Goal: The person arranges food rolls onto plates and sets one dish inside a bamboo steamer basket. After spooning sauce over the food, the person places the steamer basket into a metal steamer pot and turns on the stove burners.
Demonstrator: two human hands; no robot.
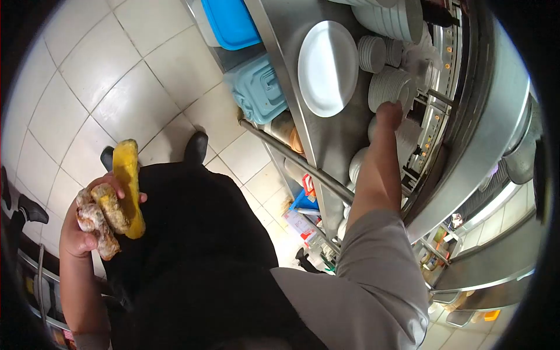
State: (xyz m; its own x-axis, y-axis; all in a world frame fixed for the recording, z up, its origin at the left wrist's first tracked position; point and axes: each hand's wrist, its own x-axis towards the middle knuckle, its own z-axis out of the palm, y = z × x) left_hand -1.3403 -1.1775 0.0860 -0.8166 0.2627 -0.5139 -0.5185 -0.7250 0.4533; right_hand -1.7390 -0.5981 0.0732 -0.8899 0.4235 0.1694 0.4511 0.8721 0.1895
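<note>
Gripping food at the far left, your left hand (74,236) is wrapped around 1 long yellow piece (129,195) and the brown-and-white crusted pieces (98,224) beside it. All of these are held together above the floor tiles (157,76), well apart from the desk (335,146). Next, under the desk edge, note the blue lid (233,23) and the teal container (256,90). On the desk lies 1 oval white plate (328,69), apart from both of your hands. To its right stand the small stack (371,53) and the larger stack of small plates (386,88). Your right hand (389,115) is at the edge of the latter; whether its fingers pinch a plate cannot be told.

Status, as judged: collecting the food into your left hand is done; setting it down is not. No plate is visibly lifted from the stack, so any plate handling appears to be at its start.
</note>
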